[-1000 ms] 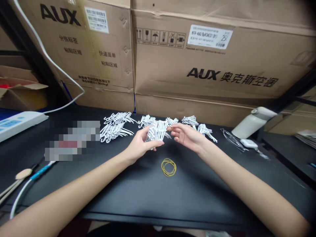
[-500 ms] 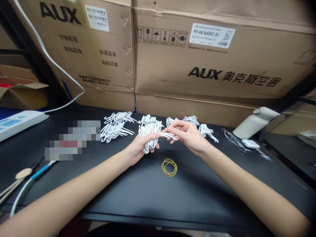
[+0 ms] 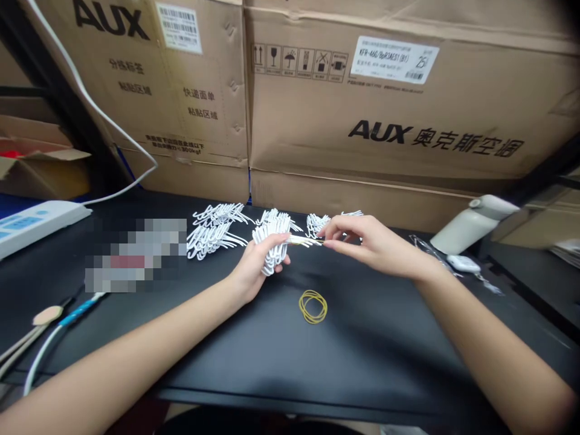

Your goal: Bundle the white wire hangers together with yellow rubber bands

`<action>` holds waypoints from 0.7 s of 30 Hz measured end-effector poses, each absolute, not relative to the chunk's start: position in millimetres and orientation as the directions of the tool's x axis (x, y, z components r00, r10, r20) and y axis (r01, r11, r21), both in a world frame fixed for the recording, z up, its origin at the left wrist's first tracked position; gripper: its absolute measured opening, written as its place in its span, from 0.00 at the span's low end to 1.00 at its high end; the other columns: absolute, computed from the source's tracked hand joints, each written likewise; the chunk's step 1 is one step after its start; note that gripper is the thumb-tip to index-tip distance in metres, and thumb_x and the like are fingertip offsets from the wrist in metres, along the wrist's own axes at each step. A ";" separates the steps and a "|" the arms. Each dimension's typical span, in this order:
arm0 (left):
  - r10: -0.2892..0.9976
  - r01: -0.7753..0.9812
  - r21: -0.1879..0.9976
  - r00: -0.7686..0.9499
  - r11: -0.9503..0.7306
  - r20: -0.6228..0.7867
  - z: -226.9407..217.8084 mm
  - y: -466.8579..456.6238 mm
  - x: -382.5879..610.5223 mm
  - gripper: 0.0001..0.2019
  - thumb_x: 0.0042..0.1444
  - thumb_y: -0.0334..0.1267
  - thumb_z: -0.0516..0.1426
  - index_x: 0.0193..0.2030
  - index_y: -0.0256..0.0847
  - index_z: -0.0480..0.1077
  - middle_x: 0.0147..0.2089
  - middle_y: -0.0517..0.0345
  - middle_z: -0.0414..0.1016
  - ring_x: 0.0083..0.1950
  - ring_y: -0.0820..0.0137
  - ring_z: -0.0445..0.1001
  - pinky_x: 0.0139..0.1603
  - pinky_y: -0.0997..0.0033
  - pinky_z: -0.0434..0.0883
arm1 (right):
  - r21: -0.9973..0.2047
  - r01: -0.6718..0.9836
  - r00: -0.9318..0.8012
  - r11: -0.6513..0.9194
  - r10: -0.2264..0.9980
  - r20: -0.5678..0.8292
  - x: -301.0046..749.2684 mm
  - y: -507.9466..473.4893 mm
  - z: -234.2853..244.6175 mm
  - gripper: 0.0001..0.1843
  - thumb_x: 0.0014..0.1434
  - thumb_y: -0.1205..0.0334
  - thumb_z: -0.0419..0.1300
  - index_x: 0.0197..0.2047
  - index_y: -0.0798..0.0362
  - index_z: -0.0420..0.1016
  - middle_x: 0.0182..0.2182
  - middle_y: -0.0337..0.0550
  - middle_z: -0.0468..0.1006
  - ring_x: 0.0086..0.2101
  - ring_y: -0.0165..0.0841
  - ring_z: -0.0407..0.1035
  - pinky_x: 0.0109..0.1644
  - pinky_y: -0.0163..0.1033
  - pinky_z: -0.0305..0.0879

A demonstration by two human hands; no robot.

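Observation:
My left hand (image 3: 254, 269) is closed around a bundle of small white plastic hooks (image 3: 273, 241), held just above the black table (image 3: 254, 356). My right hand (image 3: 369, 243) pinches a yellow rubber band (image 3: 304, 240) stretched sideways from the bundle. More yellow rubber bands (image 3: 312, 306) lie loose on the table below both hands. Further bundles of white hooks (image 3: 212, 229) lie behind my hands, near the boxes.
Large AUX cardboard boxes (image 3: 385, 109) wall off the back. A white power strip (image 3: 31, 222) with its cable sits at left, a blurred patch (image 3: 136, 254) beside it. A white bottle (image 3: 471, 222), glasses (image 3: 423, 246) and a small white device (image 3: 462, 263) lie at right.
My right hand has moved rightward, drawing the rubber band out taut from the bundle. My left hand has turned the bundle and lifted slightly toward the boxes.

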State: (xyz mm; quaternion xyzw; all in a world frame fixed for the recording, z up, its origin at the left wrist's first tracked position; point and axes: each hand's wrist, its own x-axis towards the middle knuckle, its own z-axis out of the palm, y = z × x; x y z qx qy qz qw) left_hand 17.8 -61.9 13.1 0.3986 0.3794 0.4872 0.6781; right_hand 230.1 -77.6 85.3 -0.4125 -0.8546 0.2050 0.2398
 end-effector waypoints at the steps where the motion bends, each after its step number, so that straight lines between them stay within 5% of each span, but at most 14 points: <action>1: 0.964 -0.378 0.898 0.219 0.225 -0.149 12.8 -62.2 18.1 0.13 0.45 0.41 0.64 0.34 0.35 0.71 0.28 0.60 0.70 0.23 0.78 0.69 0.17 0.82 0.60 | -0.531 0.613 -0.578 0.585 0.790 0.204 231.6 -77.7 85.9 0.06 0.58 0.61 0.57 0.33 0.52 0.73 0.33 0.41 0.77 0.33 0.33 0.70 0.37 0.37 0.63; 8: 0.974 -0.409 0.884 0.065 0.226 -0.219 10.1 -53.0 12.6 0.12 0.45 0.40 0.63 0.35 0.37 0.70 0.31 0.61 0.72 0.22 0.79 0.69 0.16 0.82 0.61 | -0.461 0.705 -0.629 0.538 0.775 -0.058 239.7 -77.1 80.6 0.07 0.55 0.63 0.60 0.26 0.52 0.73 0.27 0.39 0.76 0.29 0.32 0.68 0.34 0.37 0.62; 15: 0.968 -0.267 0.937 0.171 0.225 -0.184 2.9 -53.0 14.6 0.18 0.46 0.44 0.64 0.41 0.36 0.71 0.35 0.55 0.76 0.27 0.74 0.74 0.21 0.79 0.66 | -0.732 0.568 -0.679 0.376 0.717 -0.158 239.6 -69.3 79.9 0.09 0.53 0.57 0.62 0.32 0.54 0.77 0.30 0.41 0.80 0.31 0.32 0.73 0.36 0.36 0.69; 21: 0.968 -0.276 0.932 0.154 0.233 -0.196 3.3 -52.2 13.4 0.19 0.46 0.46 0.64 0.42 0.37 0.71 0.40 0.54 0.76 0.28 0.75 0.74 0.21 0.80 0.66 | -0.802 0.496 -0.701 0.334 0.698 -0.143 233.2 -68.9 72.8 0.08 0.52 0.58 0.62 0.32 0.55 0.77 0.34 0.43 0.81 0.34 0.33 0.75 0.40 0.38 0.70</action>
